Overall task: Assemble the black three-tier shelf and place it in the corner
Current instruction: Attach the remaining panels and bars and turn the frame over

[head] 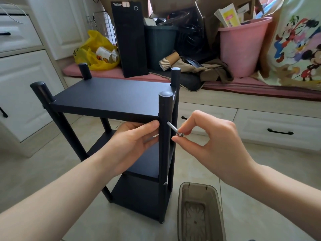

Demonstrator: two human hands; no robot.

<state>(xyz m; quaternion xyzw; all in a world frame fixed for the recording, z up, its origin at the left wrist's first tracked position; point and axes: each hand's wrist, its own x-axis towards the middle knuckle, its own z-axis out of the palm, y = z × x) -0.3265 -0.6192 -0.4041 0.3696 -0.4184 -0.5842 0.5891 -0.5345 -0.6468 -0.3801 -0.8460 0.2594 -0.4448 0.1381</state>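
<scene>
Shelf: my black three-tier shelf [111,100] stands upright on the tiled floor [52,167], between my arms.
Left hand: my left hand [133,138] is mostly open, fingers nearly straight, touching the top board's front edge just beside the front right post [164,108].
Right hand: my right hand [208,136] pinches the head of a silver bolt [172,128] between thumb and forefinger.
Bolt: slanted, its tip meeting the post just under the top board.
Beside: a brown plastic bin [180,202] sits on the floor, right of the shelf.
</scene>
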